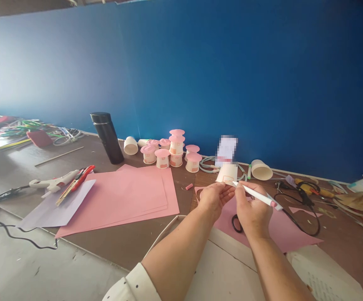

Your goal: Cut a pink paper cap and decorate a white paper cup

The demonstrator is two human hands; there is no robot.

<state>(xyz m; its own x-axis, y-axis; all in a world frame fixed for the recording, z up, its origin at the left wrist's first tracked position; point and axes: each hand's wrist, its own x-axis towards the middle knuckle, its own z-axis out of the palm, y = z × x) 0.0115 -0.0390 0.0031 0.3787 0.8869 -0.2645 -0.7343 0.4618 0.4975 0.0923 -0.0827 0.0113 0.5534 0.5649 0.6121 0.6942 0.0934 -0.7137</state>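
Observation:
A white paper cup is upside down in front of me, with a pinkish rectangle drawn low on its side. My left hand closes its fingers on the cup's lower edge. In my right hand is a white marker, its tip at the drawn outline on the cup. The marker's pink rear end points to the right. A pink marker cap lies on the table to the left. Under my hands is a pink paper sheet, and the black handle of scissors shows between my wrists.
Several finished cup houses with pink roofs stand by the blue wall. Left are a black bottle, pink sheets, a glue gun and a red utility knife. Another cup and black cable lie right.

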